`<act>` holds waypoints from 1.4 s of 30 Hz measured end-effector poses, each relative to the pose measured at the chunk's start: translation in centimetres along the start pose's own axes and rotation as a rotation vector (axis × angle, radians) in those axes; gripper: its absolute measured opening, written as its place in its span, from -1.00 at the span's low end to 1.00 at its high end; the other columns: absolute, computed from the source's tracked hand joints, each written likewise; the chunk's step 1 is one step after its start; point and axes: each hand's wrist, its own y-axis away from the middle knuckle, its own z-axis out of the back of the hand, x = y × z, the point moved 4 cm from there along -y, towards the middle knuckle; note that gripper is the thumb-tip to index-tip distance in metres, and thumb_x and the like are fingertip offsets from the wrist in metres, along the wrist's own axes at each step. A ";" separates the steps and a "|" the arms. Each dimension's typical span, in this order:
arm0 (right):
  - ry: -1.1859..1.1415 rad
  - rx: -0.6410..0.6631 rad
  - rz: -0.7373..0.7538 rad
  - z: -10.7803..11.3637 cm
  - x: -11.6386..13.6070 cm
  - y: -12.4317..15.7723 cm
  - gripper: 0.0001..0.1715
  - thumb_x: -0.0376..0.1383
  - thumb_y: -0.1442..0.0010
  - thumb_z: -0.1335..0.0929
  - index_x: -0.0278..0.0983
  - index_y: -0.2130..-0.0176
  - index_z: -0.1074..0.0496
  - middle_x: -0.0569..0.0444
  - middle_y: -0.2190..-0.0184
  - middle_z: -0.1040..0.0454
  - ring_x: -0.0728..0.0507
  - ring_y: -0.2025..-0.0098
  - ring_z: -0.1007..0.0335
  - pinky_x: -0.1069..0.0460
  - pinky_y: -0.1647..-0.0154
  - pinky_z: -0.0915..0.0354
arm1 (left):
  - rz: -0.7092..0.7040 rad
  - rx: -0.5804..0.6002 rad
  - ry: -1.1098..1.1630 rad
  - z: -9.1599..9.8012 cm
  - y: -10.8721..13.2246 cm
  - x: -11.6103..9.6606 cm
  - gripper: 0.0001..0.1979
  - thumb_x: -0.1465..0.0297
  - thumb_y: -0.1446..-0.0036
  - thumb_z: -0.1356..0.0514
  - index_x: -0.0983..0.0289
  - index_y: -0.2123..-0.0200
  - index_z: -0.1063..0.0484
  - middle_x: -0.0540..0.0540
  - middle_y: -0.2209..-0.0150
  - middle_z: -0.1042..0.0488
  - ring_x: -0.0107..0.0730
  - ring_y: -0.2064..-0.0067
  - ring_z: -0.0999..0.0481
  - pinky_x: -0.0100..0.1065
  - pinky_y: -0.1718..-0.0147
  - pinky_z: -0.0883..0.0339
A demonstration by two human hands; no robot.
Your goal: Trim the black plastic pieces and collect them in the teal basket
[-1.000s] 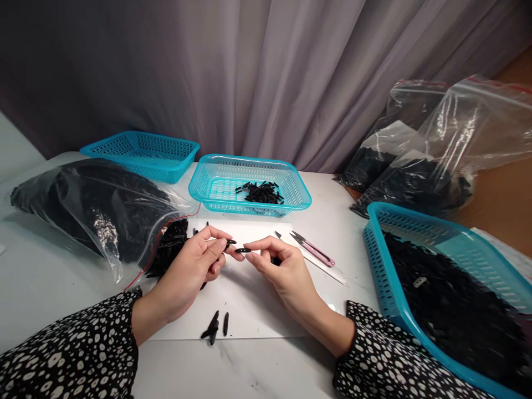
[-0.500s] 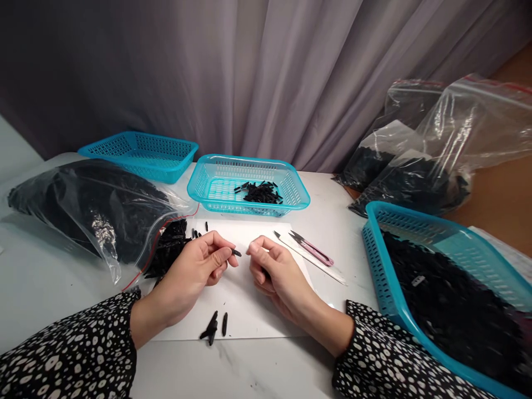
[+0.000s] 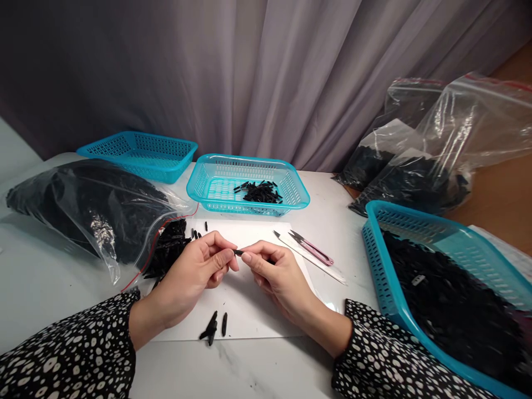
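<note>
A person's left hand and right hand, thumb and fingers of each closed in a pinching grip, hold a small, slim black piece end to end above a white rectangular sheet on a pale, marble-veined surface. Pink-handled metal snips lie at right; behind, a light-blue plastic basket contains similar black pieces.

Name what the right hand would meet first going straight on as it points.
Beyond the small black piece it touches, the right hand would probably meet the left hand first, though depth is hard to judge.
</note>
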 end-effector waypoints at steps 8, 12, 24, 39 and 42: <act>0.084 -0.052 0.045 0.5 0.1 0.0 -0.74 -0.12 -0.10 -0.49 -0.25 0.32 -0.53 0.28 0.70 -0.27 0.06 0.70 0.01 0.11 0.71 0.12 | 0.021 -0.074 0.078 0.4 -0.2 0.1 -0.85 0.31 -0.24 -0.18 0.29 0.27 -0.39 0.00 0.40 -0.43 -0.58 0.50 -0.18 -0.48 0.59 0.09; 0.158 -0.034 0.137 0.5 0.5 -0.1 -0.81 -0.19 -0.10 -0.47 -0.26 0.30 -0.55 0.29 0.69 -0.25 0.05 0.67 -0.04 0.10 0.65 0.06 | 0.055 -0.109 0.106 0.6 -0.4 0.3 -0.88 0.49 -0.19 -0.13 0.30 0.19 -0.41 0.00 0.36 -0.42 -0.54 0.41 -0.29 -0.49 0.53 -0.07; 0.187 -0.041 0.178 0.4 0.7 0.0 -0.84 -0.22 -0.09 -0.46 -0.26 0.32 -0.53 0.30 0.68 -0.22 0.04 0.64 -0.05 0.07 0.59 0.02 | -0.037 -0.070 0.017 0.5 -0.4 0.1 -0.81 0.39 -0.15 -0.25 0.27 0.17 -0.36 -0.05 0.48 -0.50 -0.59 0.51 -0.32 -0.49 0.47 -0.11; 0.145 -0.040 0.131 0.6 0.5 -0.1 -0.83 -0.20 -0.11 -0.46 -0.26 0.32 -0.53 0.29 0.68 -0.23 0.05 0.64 -0.04 0.10 0.63 0.05 | -0.105 0.009 -0.074 0.1 -0.5 -0.2 -0.82 0.30 -0.15 -0.29 0.29 0.30 -0.42 -0.05 0.47 -0.50 -0.64 0.59 -0.24 -0.48 0.58 -0.01; 0.127 -0.032 0.106 0.5 0.5 0.0 -0.81 -0.18 -0.11 -0.47 -0.27 0.34 -0.53 0.28 0.68 -0.21 0.06 0.64 -0.03 0.11 0.63 0.06 | -0.123 0.016 -0.109 0.0 -0.5 -0.4 -0.83 0.31 -0.14 -0.30 0.30 0.36 -0.42 -0.05 0.48 -0.49 -0.65 0.60 -0.22 -0.47 0.60 0.01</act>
